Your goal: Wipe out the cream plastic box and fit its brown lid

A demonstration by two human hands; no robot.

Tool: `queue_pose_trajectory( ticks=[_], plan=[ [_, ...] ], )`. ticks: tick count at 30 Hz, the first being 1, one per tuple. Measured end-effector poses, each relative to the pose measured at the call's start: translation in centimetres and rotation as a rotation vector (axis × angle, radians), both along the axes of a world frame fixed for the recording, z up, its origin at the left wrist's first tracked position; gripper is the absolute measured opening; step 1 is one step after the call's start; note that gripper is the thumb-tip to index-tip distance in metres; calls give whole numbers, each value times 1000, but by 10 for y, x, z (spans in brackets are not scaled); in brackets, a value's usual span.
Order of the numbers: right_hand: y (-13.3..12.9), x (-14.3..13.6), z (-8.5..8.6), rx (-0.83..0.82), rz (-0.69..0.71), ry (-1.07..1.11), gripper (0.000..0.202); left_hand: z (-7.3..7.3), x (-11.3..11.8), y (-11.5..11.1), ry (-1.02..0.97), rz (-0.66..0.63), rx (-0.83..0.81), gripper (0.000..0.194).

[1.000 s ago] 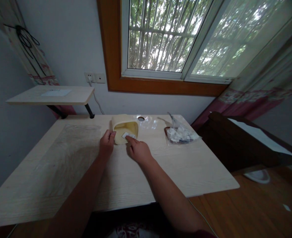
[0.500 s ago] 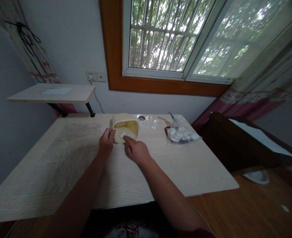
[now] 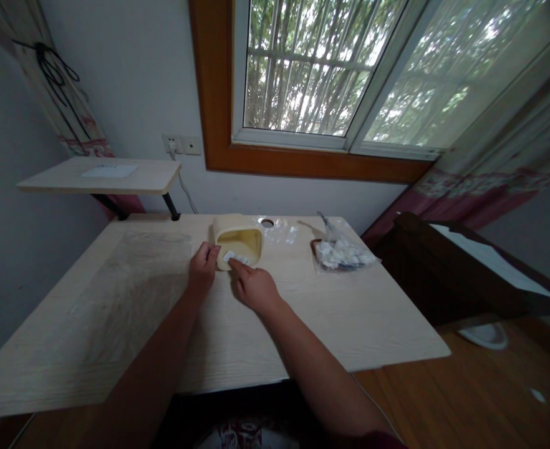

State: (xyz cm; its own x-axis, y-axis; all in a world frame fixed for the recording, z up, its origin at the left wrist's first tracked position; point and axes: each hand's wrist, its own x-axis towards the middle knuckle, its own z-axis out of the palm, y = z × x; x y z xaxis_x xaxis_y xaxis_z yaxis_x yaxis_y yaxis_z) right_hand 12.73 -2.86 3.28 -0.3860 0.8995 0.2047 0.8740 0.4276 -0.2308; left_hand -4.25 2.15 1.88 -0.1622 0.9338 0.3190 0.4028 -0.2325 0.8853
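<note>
A cream-coloured open plastic container [image 3: 251,243] with rounded corners rests on the table, its hollow towards me. My left hand [image 3: 203,265] grips its left edge, thumb on the rim and fingers closed. Against the lower inside of the container lies a small white piece [image 3: 231,256], perhaps tissue or cloth. My right hand [image 3: 254,285] presses it there with the index finger extended and the other fingers curled. The fingertips cover part of the white piece, and I cannot make out how it is held underneath.
A clear plastic bag [image 3: 343,252] of white pieces lies at the right of the pale wooden table [image 3: 350,318]. A clear sheet [image 3: 125,293] covers the left part. A raised shelf [image 3: 69,174] stands back left; a round hole [image 3: 267,223] is near the back edge.
My right fingertips and the white piece have shifted slightly left inside the container. My left hand still grips the container's edge.
</note>
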Motion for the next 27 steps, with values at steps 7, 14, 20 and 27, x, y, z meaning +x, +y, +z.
queue_pose_trajectory(
  ticks=[7,14,20,27],
  plan=[
    [6,11,1,10,-151,-38,55,-2,-4,3,-16,5,24,30],
    [1,2,-1,-1,-73,-16,57,-2,-4,2,-8,2,23,30],
    [0,-1,2,-25,-52,3,58,1,-4,2,9,22,0,31],
    [8,3,1,-11,-191,-44,47,0,-8,6,-23,52,4,31]
  ],
)
